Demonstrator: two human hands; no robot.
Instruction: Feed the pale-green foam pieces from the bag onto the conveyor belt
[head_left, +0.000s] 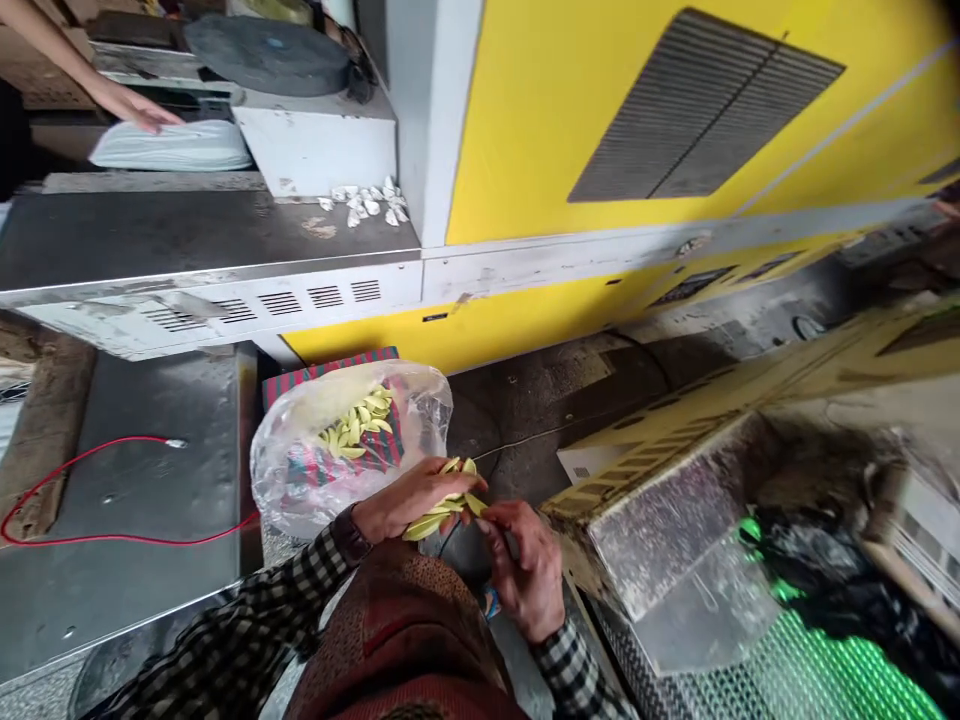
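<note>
My left hand is closed round a bunch of pale yellow-green, leaf-shaped flat pieces, which fan out past the fingers. Close by on the right, my right hand has its thumb and fingers curled together at the tip of one yellow piece, seemingly pinching it. Beyond my left hand sits a clear plastic bag with its mouth wide. More of the same yellow pieces lie in it, over a red and green striped cloth or sack.
At the upper left, another person's hand touches a pale shoe-sole-shaped piece. White scraps lie on the dark ledge. A yellow machine stands ahead. A red cable crosses the metal surface at left. A worn metal box stands at right.
</note>
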